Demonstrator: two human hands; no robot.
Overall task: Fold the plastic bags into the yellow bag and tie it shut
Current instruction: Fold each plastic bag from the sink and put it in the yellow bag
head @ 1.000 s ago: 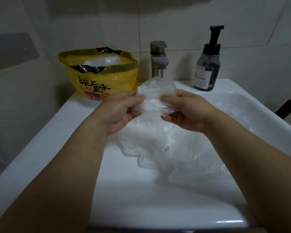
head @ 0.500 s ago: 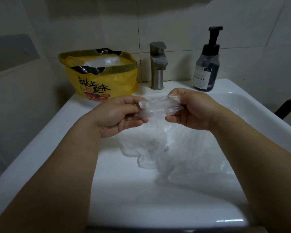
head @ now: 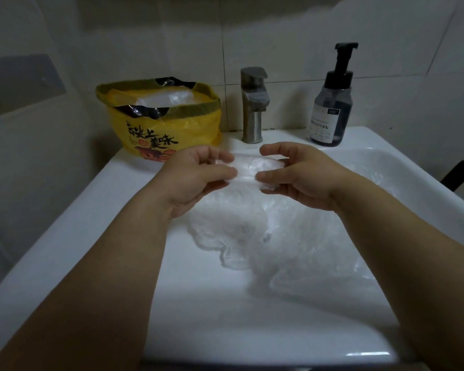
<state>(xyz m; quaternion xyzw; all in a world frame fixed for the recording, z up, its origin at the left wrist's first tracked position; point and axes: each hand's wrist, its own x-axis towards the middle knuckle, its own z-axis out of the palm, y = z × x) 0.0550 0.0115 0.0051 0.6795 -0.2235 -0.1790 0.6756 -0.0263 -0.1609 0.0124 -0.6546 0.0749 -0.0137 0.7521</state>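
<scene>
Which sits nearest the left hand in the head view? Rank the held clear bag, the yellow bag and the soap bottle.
1. Clear bag, pinched in the left hand itself.
2. Yellow bag, just behind it, back left.
3. Soap bottle, back right corner.

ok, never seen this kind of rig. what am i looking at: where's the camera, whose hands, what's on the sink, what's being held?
No machine here: a person works with two bare hands. The view comes from one wide-angle camera worn on their head, looking forward and down, so the arms reach in from the bottom edge. The left hand and right hand each pinch one end of a clear plastic bag folded into a narrow strip, held above a white sink. More crumpled clear bags lie loose in the basin. At the back left of the rim stands the yellow bag, mouth open, with clear plastic already inside. A metal tap and a dark pump bottle stand behind the basin.
</scene>
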